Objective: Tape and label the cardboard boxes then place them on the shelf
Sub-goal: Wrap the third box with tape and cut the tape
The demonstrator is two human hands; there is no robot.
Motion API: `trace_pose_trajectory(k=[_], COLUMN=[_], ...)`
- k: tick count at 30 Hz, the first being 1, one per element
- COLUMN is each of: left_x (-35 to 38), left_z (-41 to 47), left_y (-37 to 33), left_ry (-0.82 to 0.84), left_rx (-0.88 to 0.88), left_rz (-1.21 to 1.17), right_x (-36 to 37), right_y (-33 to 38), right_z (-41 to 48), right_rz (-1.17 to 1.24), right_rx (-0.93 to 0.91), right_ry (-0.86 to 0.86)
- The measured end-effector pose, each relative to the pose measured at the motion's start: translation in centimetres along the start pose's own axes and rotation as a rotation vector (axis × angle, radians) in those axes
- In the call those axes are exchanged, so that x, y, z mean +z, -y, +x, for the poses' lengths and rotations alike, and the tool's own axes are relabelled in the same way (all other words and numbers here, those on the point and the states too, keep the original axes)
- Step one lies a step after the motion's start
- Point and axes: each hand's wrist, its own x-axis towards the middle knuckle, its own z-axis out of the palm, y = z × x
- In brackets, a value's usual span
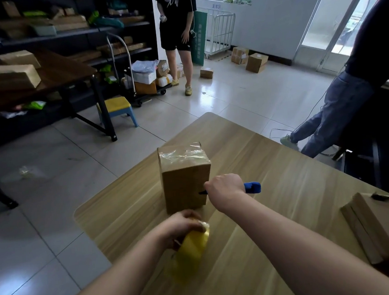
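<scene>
On the pale wood table (269,165) ahead of me a cardboard box (184,182) stands on end, clear tape wrinkled over its top. My right hand (224,188) is closed round a blue-handled cutter (252,187), its dark tip at the box's near face. My left hand (180,225) grips a yellow tape roll (192,250) just in front of the box. Flattened cardboard (371,225) lies at the table's right edge. Beyond is a white tiled floor (55,201), dark shelves (68,34) holding parcels at left, a blue and yellow stool (118,108), a loaded cart (148,81) and loose boxes (255,62) by the far wall. One person in black (176,23) stands near the cart; another in jeans (346,106) stands at right.
</scene>
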Motion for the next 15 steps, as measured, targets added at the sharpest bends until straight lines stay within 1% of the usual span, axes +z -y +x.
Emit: trace_pose_trajectory(k=[3, 5, 8, 15], left_x=[0.1, -0.1, -0.5, -0.8], left_z=[0.1, 0.1, 0.0, -0.5], left_y=[1.8, 2.0, 1.3, 0.0], left_ry=[-0.022, -0.033, -0.024, 0.043], left_rx=[-0.06, -0.068, -0.033, 0.028], left_rz=[-0.042, -0.064, -0.033, -0.014], right_x=[0.0, 0.0, 0.0, 1.5], right_y=[-0.2, -0.3, -0.7, -0.8], right_z=[0.1, 0.1, 0.0, 0.3], right_rz=[0.019, 0.068, 0.179, 0.352], right_rx=[-0.003, 0.007, 0.028, 0.042], right_ry=[0.004, -0.002, -0.022, 0.0])
